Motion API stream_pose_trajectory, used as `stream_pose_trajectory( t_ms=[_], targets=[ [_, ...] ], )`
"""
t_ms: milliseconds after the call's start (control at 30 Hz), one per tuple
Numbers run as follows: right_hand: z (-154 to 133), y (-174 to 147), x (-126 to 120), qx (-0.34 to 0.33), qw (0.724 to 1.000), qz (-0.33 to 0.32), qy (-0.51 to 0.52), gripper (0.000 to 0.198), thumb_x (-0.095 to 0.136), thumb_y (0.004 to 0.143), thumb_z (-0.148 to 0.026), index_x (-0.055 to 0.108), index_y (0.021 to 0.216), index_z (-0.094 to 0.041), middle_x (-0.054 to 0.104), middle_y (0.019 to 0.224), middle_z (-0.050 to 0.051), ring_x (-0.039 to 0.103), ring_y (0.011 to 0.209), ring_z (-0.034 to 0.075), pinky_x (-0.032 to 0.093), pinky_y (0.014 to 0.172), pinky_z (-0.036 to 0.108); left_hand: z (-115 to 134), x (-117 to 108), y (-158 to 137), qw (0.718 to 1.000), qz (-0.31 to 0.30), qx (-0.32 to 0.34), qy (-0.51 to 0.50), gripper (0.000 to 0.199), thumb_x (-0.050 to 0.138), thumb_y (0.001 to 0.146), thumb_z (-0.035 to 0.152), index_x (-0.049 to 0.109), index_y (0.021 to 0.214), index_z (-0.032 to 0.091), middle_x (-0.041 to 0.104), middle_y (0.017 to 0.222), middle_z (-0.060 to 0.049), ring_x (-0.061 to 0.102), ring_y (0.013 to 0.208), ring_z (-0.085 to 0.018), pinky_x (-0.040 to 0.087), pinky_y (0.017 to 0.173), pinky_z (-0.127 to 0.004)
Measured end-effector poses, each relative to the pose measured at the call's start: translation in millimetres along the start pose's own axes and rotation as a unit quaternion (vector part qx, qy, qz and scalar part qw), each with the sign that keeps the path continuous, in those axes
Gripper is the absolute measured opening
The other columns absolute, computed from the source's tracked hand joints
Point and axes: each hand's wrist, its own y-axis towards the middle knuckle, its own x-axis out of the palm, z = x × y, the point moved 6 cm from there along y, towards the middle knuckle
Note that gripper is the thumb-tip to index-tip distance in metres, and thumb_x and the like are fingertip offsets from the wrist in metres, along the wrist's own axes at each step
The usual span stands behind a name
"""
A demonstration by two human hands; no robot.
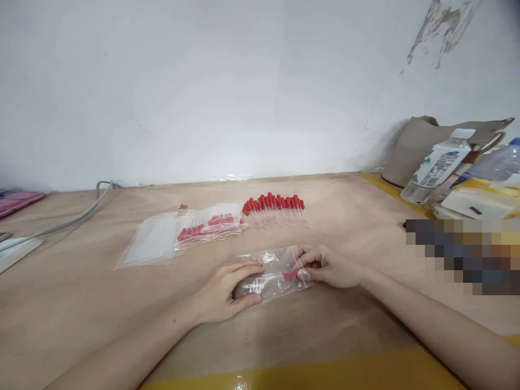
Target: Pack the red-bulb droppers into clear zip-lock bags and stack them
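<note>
so i'm standing by this wooden tabletop watching someone handle a small clear bag. it's out in the open toward the near edge, past the middle, right in front of the person, which i guess gives both arms an easy reach. one red-ended stick is inside it, red end toward the bag's right end, thin stem pointing left.

left hand is spread, thumb well apart from the fingers, laid over the bag's left end, one on each side of the stem. my read is it's pinning the thin plastic so it doesn't slide. right hand is curled up, thumb and fingers pinching the right end of the bag just beside the red bit. can't tell from here if it's got only plastic or the red end too.

the rest lies further back, nearer the wall edge. loose red-ended sticks sit in a row, red ends toward that back edge, probably so they're easy to grab one by one. left of them there's a stack of filled bags, then flat empty bags toward the left side, partly touching the filled ones. looks like they're kept apart by kind so nothing gets mixed up.
</note>
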Motion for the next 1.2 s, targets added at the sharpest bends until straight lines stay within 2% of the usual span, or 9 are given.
stream_pose_trajectory(
  t_ms=[200, 400, 567, 633, 700, 800, 900, 1033, 1200],
  targets=[
    [-12.5, 0.1, 10.6, -0.063, 0.995, -0.013, -0.078, 0.02, 0.056, 0.081, -0.035, 0.071, 0.093, -0.028, 0.057, 0.092, 0.005, 0.054, 0.085, 0.016, 0.045, 0.078, 0.031, -2.1, 4.9, 2.6, 1.0, -0.021, 0.001, -0.004, 0.039, 0.051, 0.087, 0.035, 0.051, 0.125, 0.024, 0.049, 0.131, -0.007, 0.045, 0.121, -0.025, 0.037, 0.1, -0.044],
    [7.2, -2.3, -2.6, 0.009, 0.992, 0.1, -0.075, 0.013, 0.06, 0.077, -0.031, 0.069, 0.077, -0.021, 0.053, 0.081, 0.003, 0.051, 0.068, 0.013, 0.045, 0.063, 0.027, 1.8, -2.3, 0.5, 0.999, -0.031, -0.018, 0.005, 0.038, 0.044, 0.091, 0.029, 0.041, 0.129, 0.024, 0.049, 0.13, -0.006, 0.045, 0.12, -0.022, 0.039, 0.098, -0.041],
    [-2.9, -7.9, 1.3, -0.052, 0.994, 0.04, -0.091, 0.016, 0.055, 0.08, -0.027, 0.069, 0.086, -0.025, 0.055, 0.099, 0.005, 0.052, 0.09, 0.017, 0.044, 0.08, 0.033, 4.6, -3.0, 1.5, 1.0, -0.024, 0.008, -0.004, 0.028, 0.047, 0.09, 0.029, 0.053, 0.116, 0.022, 0.049, 0.13, -0.007, 0.045, 0.12, -0.023, 0.037, 0.1, -0.042],
    [0.3, -7.8, -2.6, -0.036, 0.996, 0.047, -0.061, 0.015, 0.056, 0.078, -0.03, 0.069, 0.082, -0.023, 0.058, 0.094, 0.004, 0.054, 0.085, 0.016, 0.045, 0.076, 0.032, 3.0, -1.5, 1.7, 0.999, -0.03, 0.013, -0.007, 0.027, 0.046, 0.091, 0.028, 0.055, 0.115, 0.022, 0.048, 0.132, -0.007, 0.044, 0.122, -0.023, 0.035, 0.102, -0.043],
    [14.5, -5.1, -17.8, 0.025, 0.994, 0.105, -0.016, 0.018, 0.058, 0.076, -0.037, 0.067, 0.076, -0.021, 0.061, 0.079, 0.003, 0.055, 0.07, 0.014, 0.046, 0.065, 0.029, 1.0, -0.6, 1.5, 0.999, -0.039, 0.015, -0.011, 0.029, 0.042, 0.092, 0.027, 0.056, 0.117, 0.023, 0.046, 0.134, -0.006, 0.042, 0.124, -0.022, 0.033, 0.103, -0.043],
    [40.4, 0.4, -62.2, 0.102, 0.953, 0.285, -0.024, 0.022, 0.062, 0.069, -0.04, 0.063, 0.071, -0.018, 0.059, 0.06, 0.0, 0.051, 0.055, 0.012, 0.042, 0.053, 0.026, -0.8, -0.3, 1.2, 0.998, -0.061, 0.02, -0.009, 0.031, 0.039, 0.094, 0.026, 0.054, 0.121, 0.024, 0.042, 0.136, -0.004, 0.036, 0.128, -0.02, 0.03, 0.105, -0.042],
    [53.1, 15.6, -103.5, 0.11, 0.9, 0.407, -0.111, 0.02, 0.064, 0.065, -0.036, 0.06, 0.065, -0.017, 0.061, 0.064, 0.002, 0.052, 0.058, 0.013, 0.041, 0.057, 0.026, -1.1, -1.4, 1.2, 0.997, -0.074, 0.025, 0.009, 0.033, 0.04, 0.093, 0.027, 0.052, 0.123, 0.025, 0.038, 0.14, -0.002, 0.025, 0.132, -0.021, 0.027, 0.107, -0.043],
    [70.7, 43.5, -126.7, 0.2, 0.854, 0.462, -0.131, 0.025, 0.067, 0.058, -0.04, 0.06, 0.063, -0.017, 0.063, 0.067, 0.005, 0.056, 0.064, 0.016, 0.042, 0.062, 0.028, -1.2, -3.6, 0.2, 0.998, -0.057, 0.029, 0.019, 0.033, 0.04, 0.093, 0.027, 0.051, 0.125, 0.026, 0.04, 0.138, -0.002, 0.025, 0.132, -0.022, 0.028, 0.106, -0.043],
    [81.3, 65.7, -125.3, 0.244, 0.833, 0.484, -0.112, 0.027, 0.07, 0.052, -0.041, 0.058, 0.058, -0.018, 0.061, 0.064, 0.005, 0.057, 0.068, 0.019, 0.041, 0.061, 0.029, -3.1, -1.4, -1.0, 0.998, -0.041, 0.044, 0.017, 0.035, 0.045, 0.09, 0.025, 0.052, 0.124, 0.026, 0.045, 0.134, -0.004, 0.035, 0.127, -0.023, 0.033, 0.103, -0.043]
  ],
)
